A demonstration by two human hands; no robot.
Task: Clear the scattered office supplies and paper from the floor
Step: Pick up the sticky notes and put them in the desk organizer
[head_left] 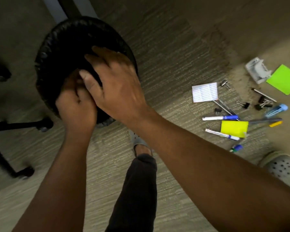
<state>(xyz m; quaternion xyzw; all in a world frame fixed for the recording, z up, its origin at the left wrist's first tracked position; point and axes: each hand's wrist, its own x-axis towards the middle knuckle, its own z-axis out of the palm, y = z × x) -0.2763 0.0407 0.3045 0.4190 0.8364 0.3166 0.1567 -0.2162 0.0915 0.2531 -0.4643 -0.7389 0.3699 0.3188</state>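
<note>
Both hands hang over the mouth of a black bin (45,47) lined with a black bag. My left hand (75,104) is curled, and whatever is in it is hidden. My right hand (114,84) lies over it with fingers loosely spread, holding nothing I can see. To the right, supplies lie scattered on the carpet: a lined white card (205,92), a green sticky pad (284,79), a yellow sticky pad (234,128), two white markers (219,118), several binder clips (244,104), a blue stapler (276,110), pens (264,121) and a grey plastic tool (258,70).
An office chair's black base with castors (43,125) spreads at the left, close to the bin. A grey desk leg (57,9) rises behind the bin. My feet in grey clogs (137,141) stand between the bin and the supplies.
</note>
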